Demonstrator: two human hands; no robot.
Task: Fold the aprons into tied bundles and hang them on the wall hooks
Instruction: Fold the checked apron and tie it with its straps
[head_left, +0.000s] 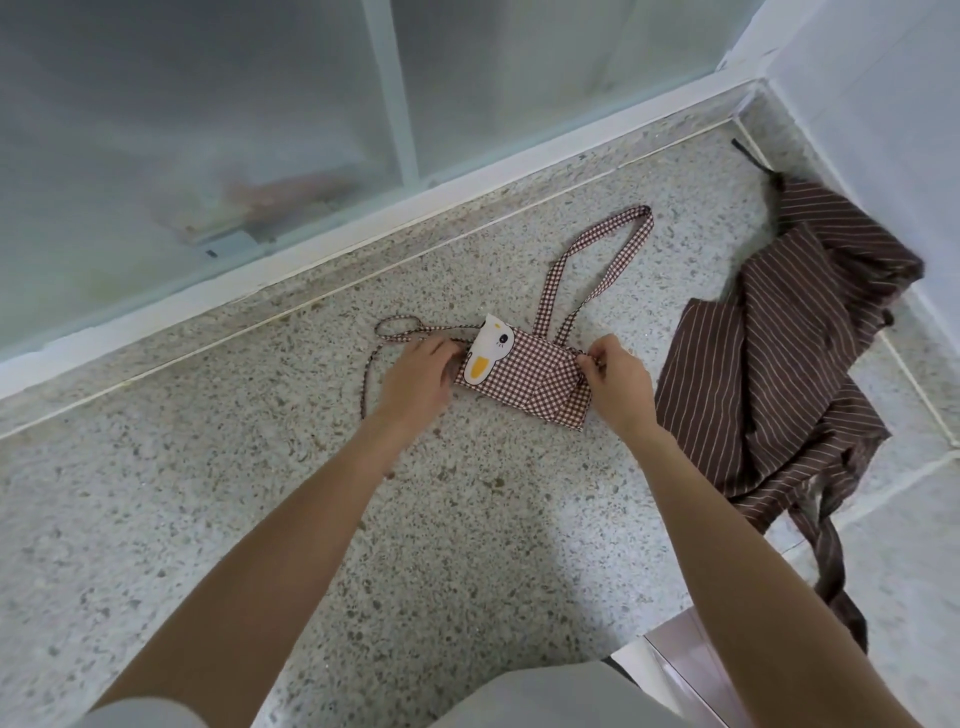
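A brown-and-white checked apron (524, 384) lies folded into a small packet on the speckled floor. A white cartoon patch (488, 353) shows at its left end, and its neck loop (597, 260) stretches away from me. My left hand (421, 376) holds the packet's left end, where a thin tie string (395, 332) trails off in a loop. My right hand (615, 376) pinches the fabric at the packet's right end. A second apron (779, 364), dark brown with thin pale stripes, lies crumpled to the right.
Frosted glass panels (208, 130) with a white sill run along the far side. A pale wall (883, 130) closes the right corner. A pinkish-white object (670, 660) sits at the lower right, by my right forearm.
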